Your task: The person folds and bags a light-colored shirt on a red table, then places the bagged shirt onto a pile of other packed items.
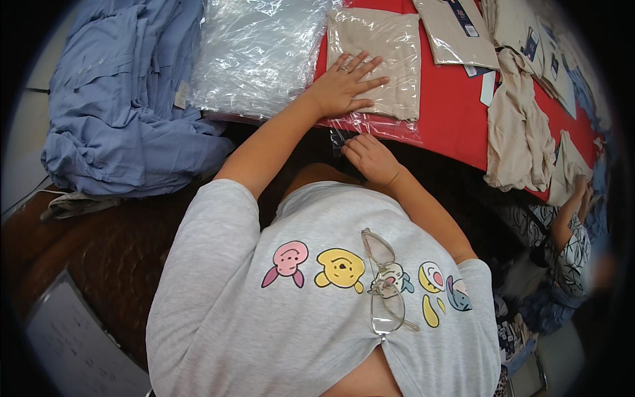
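My left hand [347,86] lies flat, fingers spread, on a folded beige garment [390,63] inside a clear plastic bag. The bag's loose plastic flap [377,127] reaches over the table's front edge. Just below that edge, my right hand [374,157] is closed, its fingertips pinching a small dark blue tag [338,137]. The hand itself partly hides the tag, and shadow darkens that spot.
A stack of clear plastic bags [258,56] lies left of the garment on the red-covered table [453,122]. Blue garments [119,112] are heaped farther left. To the right are a bagged beige garment [456,33], a loose beige garment [519,126] and another person's arm [565,215].
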Available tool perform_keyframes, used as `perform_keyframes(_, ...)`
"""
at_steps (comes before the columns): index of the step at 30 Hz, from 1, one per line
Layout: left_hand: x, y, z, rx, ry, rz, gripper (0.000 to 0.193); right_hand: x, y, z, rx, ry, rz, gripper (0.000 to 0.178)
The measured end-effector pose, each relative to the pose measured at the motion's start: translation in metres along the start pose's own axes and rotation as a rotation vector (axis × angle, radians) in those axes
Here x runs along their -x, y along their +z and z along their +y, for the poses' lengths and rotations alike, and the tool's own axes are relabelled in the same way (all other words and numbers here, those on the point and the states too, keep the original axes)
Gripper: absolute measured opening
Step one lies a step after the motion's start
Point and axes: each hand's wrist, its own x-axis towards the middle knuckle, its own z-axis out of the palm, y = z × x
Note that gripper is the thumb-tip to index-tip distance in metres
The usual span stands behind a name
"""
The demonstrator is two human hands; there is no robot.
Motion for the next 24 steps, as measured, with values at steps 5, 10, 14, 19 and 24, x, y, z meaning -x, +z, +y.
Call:
perform_keyframes(5, -0.013, -0.016, 0.013, -0.075, -0.037, -0.092, 0.065, 0.003, -0.016, -0.006, -0.078, 0.119, 0.066, 0.035)
perform_keyframes(10, -0.053, -0.012, 0.038, 0.081, 0.130, 0.040, 0.065, 0.013, -0.036, 0.004, -0.132, 0.445, 0.157, 0.054)
perform_keyframes(14, -0.058, 0.011, 0.038, 0.015, 0.150, -0.026, 0.065, 0.024, -0.038, 0.024, -0.006, 0.408, 0.095, 0.037)
perform_keyframes(19, -0.061, 0.007, 0.038, 0.016, 0.172, -0.066, 0.065, 0.038, -0.023, 0.026, 0.003, 0.331, 0.055, 0.012)
perform_keyframes(24, -0.061, 0.005, 0.037, 0.020, 0.172, -0.074, 0.065, 0.040, -0.026, 0.022, 0.082, 0.216, 0.033, 0.017)
